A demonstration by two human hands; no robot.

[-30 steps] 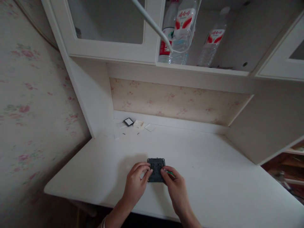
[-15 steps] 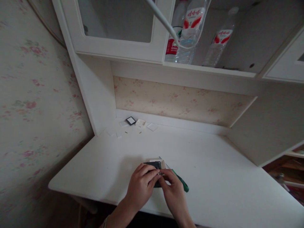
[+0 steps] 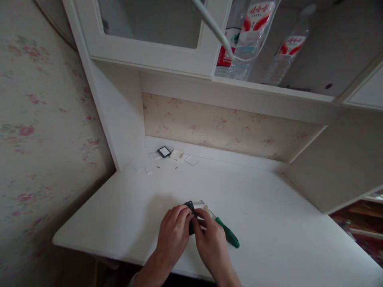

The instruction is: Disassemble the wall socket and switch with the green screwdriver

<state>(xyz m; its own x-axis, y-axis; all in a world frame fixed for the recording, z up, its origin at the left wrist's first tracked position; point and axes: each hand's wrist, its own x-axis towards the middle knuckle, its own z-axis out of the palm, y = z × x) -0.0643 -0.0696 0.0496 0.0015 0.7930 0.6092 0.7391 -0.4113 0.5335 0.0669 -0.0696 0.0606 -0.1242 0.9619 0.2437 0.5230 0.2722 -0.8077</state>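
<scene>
Both hands meet over the near part of the white desk (image 3: 263,223). My left hand (image 3: 174,229) is closed around a small dark flat piece (image 3: 191,229), which stands tilted between the hands. My right hand (image 3: 211,239) pinches at the right edge of that same piece, its fingertips close to the left thumb. Fingers cover most of the piece, so its kind cannot be made out. Just behind the right fingers lies a small white open box (image 3: 205,206), partly hidden. A screwdriver with a green handle (image 3: 230,235) rests on the desk beside my right hand.
Near the back left lie a black square part (image 3: 164,151), a small cream box (image 3: 176,154), a clear flat piece (image 3: 191,160) and thin dark bits. Overhead, a cabinet shelf holds plastic bottles (image 3: 254,30); a white curved tube (image 3: 215,30) hangs before it.
My hands have shifted slightly left and the dark piece has turned more edge-on between them. More of the green screwdriver handle shows. The camera view has also moved a little.
</scene>
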